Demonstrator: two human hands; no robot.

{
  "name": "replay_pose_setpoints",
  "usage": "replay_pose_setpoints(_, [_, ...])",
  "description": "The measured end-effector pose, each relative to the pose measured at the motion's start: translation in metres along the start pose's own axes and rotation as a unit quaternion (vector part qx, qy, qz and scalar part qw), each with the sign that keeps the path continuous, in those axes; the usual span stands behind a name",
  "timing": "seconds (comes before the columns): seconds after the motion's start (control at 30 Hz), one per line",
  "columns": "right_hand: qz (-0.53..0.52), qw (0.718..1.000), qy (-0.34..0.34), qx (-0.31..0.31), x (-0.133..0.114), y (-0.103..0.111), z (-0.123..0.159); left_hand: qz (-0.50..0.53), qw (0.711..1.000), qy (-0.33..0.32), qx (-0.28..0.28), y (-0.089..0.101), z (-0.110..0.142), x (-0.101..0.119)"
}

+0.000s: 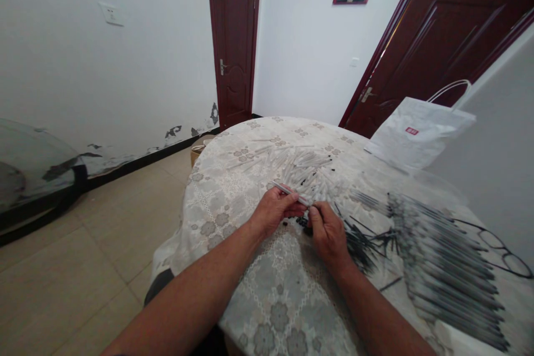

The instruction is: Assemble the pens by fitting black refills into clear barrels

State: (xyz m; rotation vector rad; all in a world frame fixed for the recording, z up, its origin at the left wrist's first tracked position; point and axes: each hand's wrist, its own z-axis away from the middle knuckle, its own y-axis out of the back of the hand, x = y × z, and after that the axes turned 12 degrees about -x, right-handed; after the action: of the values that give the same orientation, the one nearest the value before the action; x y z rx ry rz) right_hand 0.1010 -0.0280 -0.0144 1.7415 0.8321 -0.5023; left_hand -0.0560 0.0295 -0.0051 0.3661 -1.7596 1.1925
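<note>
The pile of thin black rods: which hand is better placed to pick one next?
Probably the right hand: it is beside the thin black rods, though busy at one end of the slim tube. The left hand grips that tube, farther from the rods.

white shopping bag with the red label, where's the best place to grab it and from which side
Probably the looped handles, fingers hooked through from above: they arch over the top edge of the white shopping bag, leaving an open gap.
</note>
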Motion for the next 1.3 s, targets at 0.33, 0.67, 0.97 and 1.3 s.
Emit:
replay_pose_setpoints(0.33, [-0.012,1.000,-0.016,0.017,-0.001,0.001,0.001,-0.044,0.999,-0.010,-0.016,0.005,-0.002,0.000])
replay_pose_setpoints(0.67, [0.102,0.990,0.095,0.004,-0.009,0.018,-0.007,-0.105,0.994,-0.021,-0.015,0.010,-0.001,0.007])
replay_pose_setpoints(0.97, [0.183,0.982,0.036,-0.009,0.009,0.066,0.005,-0.393,0.913,-0.097,0.047,0.016,-0.004,0.005])
replay_pose_setpoints(1.3, [0.169,0.985,0.003,0.032,0.044,0.077,0.025,-0.758,0.646,-0.093,0.001,0.041,-0.019,-0.022])
